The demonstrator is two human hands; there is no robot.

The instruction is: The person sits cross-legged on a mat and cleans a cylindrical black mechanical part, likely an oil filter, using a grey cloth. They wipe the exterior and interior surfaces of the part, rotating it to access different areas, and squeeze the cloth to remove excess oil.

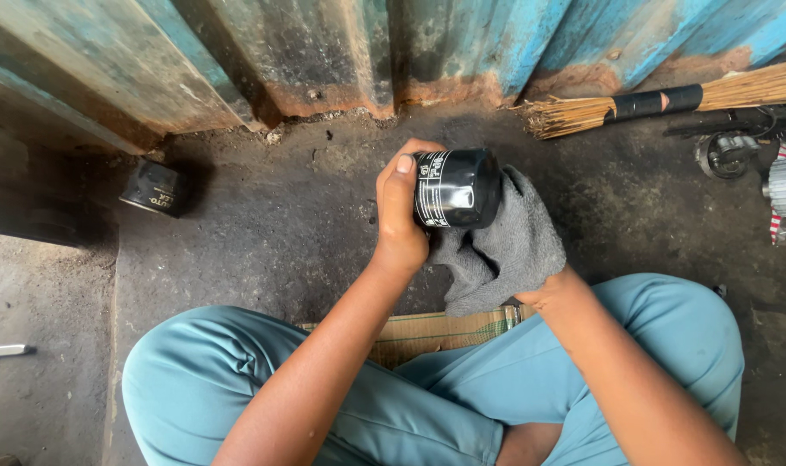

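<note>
My left hand point(399, 216) grips a black cylindrical oil filter point(457, 188) by its left end, thumb on top. A grey cloth point(505, 250) is draped over my right hand, which is hidden beneath it and pressed against the filter's right side and underside. Only my right wrist point(558, 293) shows. Both hands hover above the dirty concrete floor, in front of my crossed legs in light blue trousers point(237, 371).
A second black filter point(154, 187) lies on the floor at the left by a rusty blue corrugated metal wall point(324, 52). A straw broom point(669, 99) and metal engine parts point(755, 164) lie at the right. Cardboard point(436, 332) sits under my legs.
</note>
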